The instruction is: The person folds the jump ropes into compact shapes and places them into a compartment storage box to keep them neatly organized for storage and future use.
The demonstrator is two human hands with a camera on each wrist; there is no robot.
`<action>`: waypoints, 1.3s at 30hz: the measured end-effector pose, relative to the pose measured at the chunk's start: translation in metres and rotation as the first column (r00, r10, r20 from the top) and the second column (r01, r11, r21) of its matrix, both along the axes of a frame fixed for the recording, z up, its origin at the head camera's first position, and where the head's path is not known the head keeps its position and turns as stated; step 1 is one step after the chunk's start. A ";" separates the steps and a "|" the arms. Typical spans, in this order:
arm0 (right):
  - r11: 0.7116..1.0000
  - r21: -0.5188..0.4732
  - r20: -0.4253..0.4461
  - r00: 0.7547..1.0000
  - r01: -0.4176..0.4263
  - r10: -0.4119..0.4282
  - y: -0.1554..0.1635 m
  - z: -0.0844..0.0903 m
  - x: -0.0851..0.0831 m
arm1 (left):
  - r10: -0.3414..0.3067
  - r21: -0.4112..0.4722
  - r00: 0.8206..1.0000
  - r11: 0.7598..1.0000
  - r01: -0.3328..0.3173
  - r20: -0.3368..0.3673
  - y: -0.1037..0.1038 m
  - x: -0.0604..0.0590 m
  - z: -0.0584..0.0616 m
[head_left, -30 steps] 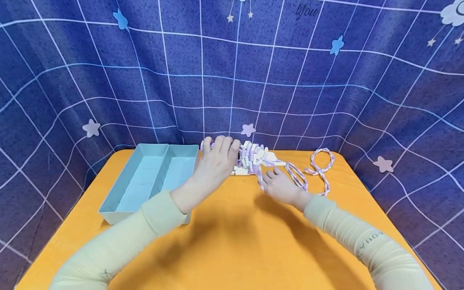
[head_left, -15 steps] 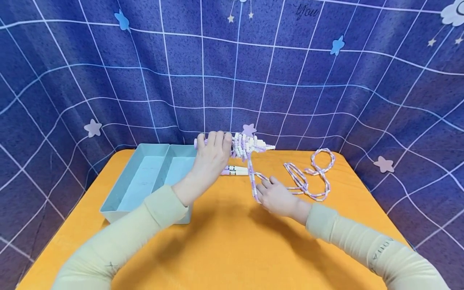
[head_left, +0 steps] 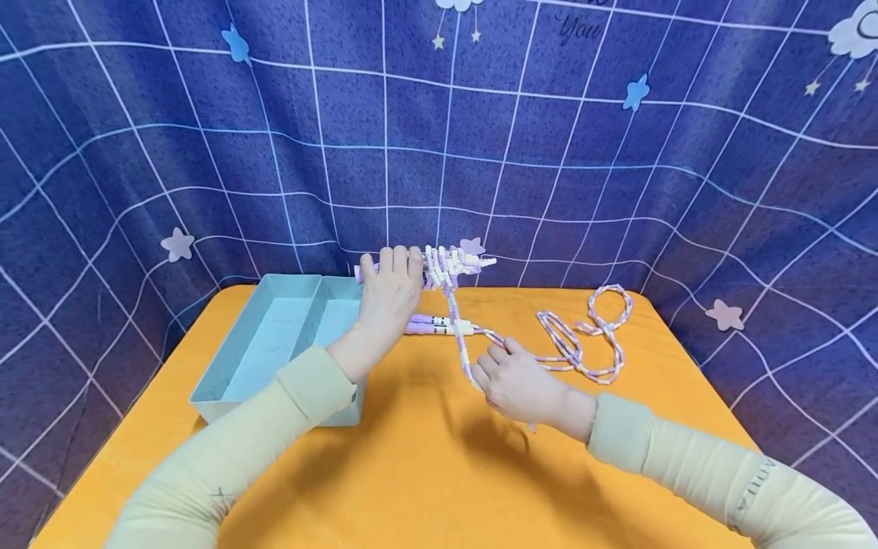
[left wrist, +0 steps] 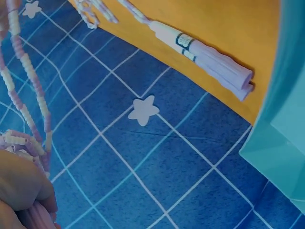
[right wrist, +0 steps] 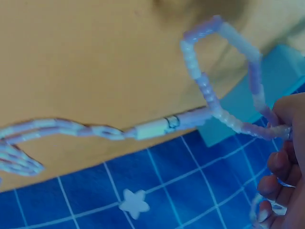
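My left hand (head_left: 389,296) grips the purple handles of a beaded jump rope, raised over the back of the table. Purple and white beaded cord is wound in a bundle (head_left: 446,265) just beyond those fingers. A length of the cord (head_left: 458,328) slants down to my right hand (head_left: 519,385), which pinches it above the table. In the right wrist view, a loop of beads (right wrist: 205,90) stands out from the right fingers. A second jump rope lies on the table, its paired handles (head_left: 439,325) also showing in the left wrist view.
A light blue tray (head_left: 218,410) with two compartments stands at the left, close to my left forearm. The second rope's beaded cord (head_left: 620,358) lies in loops at the right. A dark blue grid-patterned curtain (head_left: 521,175) hangs behind the orange table (head_left: 411,473).
My left hand has risen and shifted left with the bundle, baring the handles on the table. The right hand has come lower, and a longer length of cord now spans the two hands.
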State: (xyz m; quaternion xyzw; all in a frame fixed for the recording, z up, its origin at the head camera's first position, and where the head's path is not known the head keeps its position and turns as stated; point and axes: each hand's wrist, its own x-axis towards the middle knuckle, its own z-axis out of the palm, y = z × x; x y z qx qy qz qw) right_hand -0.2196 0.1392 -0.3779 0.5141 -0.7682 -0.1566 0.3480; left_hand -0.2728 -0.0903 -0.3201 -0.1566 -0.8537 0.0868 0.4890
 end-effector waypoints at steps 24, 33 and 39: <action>0.976 0.192 -0.365 0.916 -0.099 0.164 -0.022 0.121 0.018 | -0.010 -0.070 0.992 0.997 0.019 0.128 0.000 -0.003 -0.022; 0.980 0.194 -0.372 0.920 -0.054 0.124 -0.021 0.153 0.005 | -0.091 -0.187 0.992 0.977 0.106 0.088 0.019 0.015 -0.025; 0.981 0.185 -0.365 0.923 -0.052 0.118 -0.017 0.164 -0.009 | -0.199 -0.208 0.977 0.955 0.210 0.071 0.025 0.022 -0.028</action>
